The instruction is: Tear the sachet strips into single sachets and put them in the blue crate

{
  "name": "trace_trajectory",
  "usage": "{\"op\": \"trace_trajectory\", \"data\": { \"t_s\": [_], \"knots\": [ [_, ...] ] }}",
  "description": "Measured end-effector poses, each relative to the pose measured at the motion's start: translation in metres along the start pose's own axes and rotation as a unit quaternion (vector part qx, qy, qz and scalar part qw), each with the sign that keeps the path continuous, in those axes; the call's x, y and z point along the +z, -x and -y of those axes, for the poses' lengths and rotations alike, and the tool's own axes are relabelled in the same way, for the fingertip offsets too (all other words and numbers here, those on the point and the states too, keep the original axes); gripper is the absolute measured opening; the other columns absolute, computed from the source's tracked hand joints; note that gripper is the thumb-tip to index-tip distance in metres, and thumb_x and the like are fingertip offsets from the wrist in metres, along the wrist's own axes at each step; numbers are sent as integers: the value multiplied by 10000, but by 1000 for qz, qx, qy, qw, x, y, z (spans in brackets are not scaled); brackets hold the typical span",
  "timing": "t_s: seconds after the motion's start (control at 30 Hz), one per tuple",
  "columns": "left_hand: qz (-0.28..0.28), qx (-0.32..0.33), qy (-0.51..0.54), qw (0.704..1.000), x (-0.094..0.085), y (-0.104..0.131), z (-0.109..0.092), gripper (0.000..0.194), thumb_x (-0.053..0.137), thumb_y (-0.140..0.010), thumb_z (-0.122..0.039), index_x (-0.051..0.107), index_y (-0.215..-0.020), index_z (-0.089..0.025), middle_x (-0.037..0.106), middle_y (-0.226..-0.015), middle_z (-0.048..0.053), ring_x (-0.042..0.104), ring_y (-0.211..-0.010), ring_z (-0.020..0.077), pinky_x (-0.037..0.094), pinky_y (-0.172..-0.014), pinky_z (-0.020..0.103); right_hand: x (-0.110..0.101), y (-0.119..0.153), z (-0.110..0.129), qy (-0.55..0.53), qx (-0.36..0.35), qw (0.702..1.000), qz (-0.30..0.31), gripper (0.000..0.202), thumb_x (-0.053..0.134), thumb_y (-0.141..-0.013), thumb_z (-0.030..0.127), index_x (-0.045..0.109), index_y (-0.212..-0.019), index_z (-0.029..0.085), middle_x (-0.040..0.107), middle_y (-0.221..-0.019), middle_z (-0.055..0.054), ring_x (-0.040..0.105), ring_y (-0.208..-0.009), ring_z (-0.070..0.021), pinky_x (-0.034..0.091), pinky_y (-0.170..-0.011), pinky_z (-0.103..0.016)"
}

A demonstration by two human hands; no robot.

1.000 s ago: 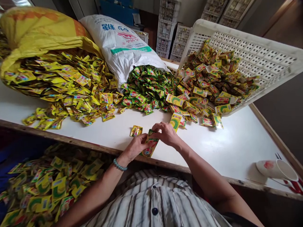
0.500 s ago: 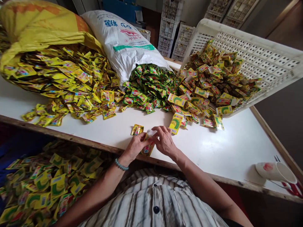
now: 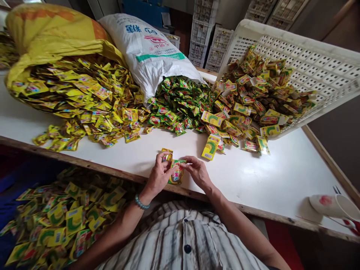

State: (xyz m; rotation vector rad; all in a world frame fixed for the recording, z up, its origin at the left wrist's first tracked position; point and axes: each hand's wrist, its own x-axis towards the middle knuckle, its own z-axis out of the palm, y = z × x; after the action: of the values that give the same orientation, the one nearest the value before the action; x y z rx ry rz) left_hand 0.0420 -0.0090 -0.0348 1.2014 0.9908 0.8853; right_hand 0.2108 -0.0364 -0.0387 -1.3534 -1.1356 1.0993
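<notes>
One small box [image 3: 176, 174] is held between both hands at the front rim [image 3: 84, 164] of the table [image 3: 253, 172]; whether its lower end is rested on the wood or lifted can't be told. Left side is gripped by the left hand [image 3: 159, 175], thumb laid on the printed face, index finger stretched out to a yellow sachet [image 3: 167, 157]; contact there can't be confirmed. Upper right corner is pinched by the right hand [image 3: 197, 173], thumb against fingers. Thin card is assumed: light, fairly stiff along the folds, easily creased if squeezed mid-panel. Glossy print, so some slip should be allowed for. Best held lightly by the two long edges. Sachet is judged light, floppy, slick; better taken by a flat end. Drop-off is close: the rim is right by the box, and a pile of packs [image 3: 62, 221] is seen below at left. Far side is bounded by green sachets [image 3: 182, 97] and, just beyond the right hand, a loose carton [image 3: 210, 147]. Most open room is found to the right, between that hand and the mug [image 3: 326, 204].
</notes>
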Motion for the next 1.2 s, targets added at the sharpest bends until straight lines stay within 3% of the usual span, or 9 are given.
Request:
{"op": "trace_trajectory", "data": {
  "t_s": [0.13,0.23,0.33,0.47,0.63,0.83,0.97,1.1,1.2],
  "knots": [
    [49,28,-71,996,1,-2,-3,365,663,-810,-387,536,-1107,-216,742,-899,49,726,-851,210,544,-777,297,-6,-2,6,40,38,998,43,328,723,-748,510,680,-770,186,690,-734,-32,626,-655,-166,516,-662,-293],
    [78,30,-86,993,2,-3,-5,270,637,-826,-379,569,-1041,-230,743,-880,32,718,-875,209,532,-775,291,-14,-6,17,54,10,998,22,339,749,-723,483,683,-900,201,696,-773,-21,625,-658,-160,512,-653,-287],
    [65,9,-54,996,3,-4,-4,342,670,-800,-390,513,-1060,-234,742,-893,34,723,-870,215,536,-781,304,-19,-10,31,113,-28,993,13,338,748,-739,456,706,-983,226,725,-847,-31,636,-706,-165,508,-684,-290],
    [43,-8,16,999,3,-4,1,507,718,-773,-383,378,-1121,-241,737,-899,46,733,-860,219,544,-783,319,-19,-12,42,206,-28,977,55,261,649,-857,442,756,-794,213,756,-820,-47,652,-729,-179,478,-692,-286],
    [49,-6,11,999,2,-3,2,523,713,-787,-390,375,-1151,-227,735,-901,51,734,-832,215,545,-794,333,-14,-15,41,228,-5,967,110,264,667,-860,439,780,-936,213,769,-839,-46,677,-741,-182,490,-691,-274],
    [57,-10,30,998,4,-3,-1,536,719,-784,-371,372,-1166,-227,731,-888,43,733,-837,213,547,-790,327,-13,-9,41,262,-110,952,116,411,527,-934,531,800,-956,225,774,-925,-98,699,-883,-232,493,-849,-344],
    [48,-18,26,998,5,-3,-1,543,728,-765,-343,381,-1166,-224,728,-854,31,732,-803,209,547,-754,313,-14,-9,36,130,-1,986,99,414,645,-821,587,807,-880,211,774,-946,-91,709,-860,-235,526,-767,-323],
    [48,-15,8,999,5,-2,-3,524,721,-769,-357,416,-1171,-214,731,-870,40,736,-851,222,548,-803,331,-11,-12,31,85,60,994,42,386,783,-676,532,808,-843,185,778,-844,-83,695,-787,-233,516,-726,-321],
    [51,-13,-10,999,4,-1,-3,532,717,-778,-385,441,-1198,-211,732,-861,38,736,-849,226,551,-799,334,-10,-16,30,39,106,993,31,370,787,-670,499,808,-827,165,773,-787,-85,674,-727,-206,497,-693,-304]
  ]
}}
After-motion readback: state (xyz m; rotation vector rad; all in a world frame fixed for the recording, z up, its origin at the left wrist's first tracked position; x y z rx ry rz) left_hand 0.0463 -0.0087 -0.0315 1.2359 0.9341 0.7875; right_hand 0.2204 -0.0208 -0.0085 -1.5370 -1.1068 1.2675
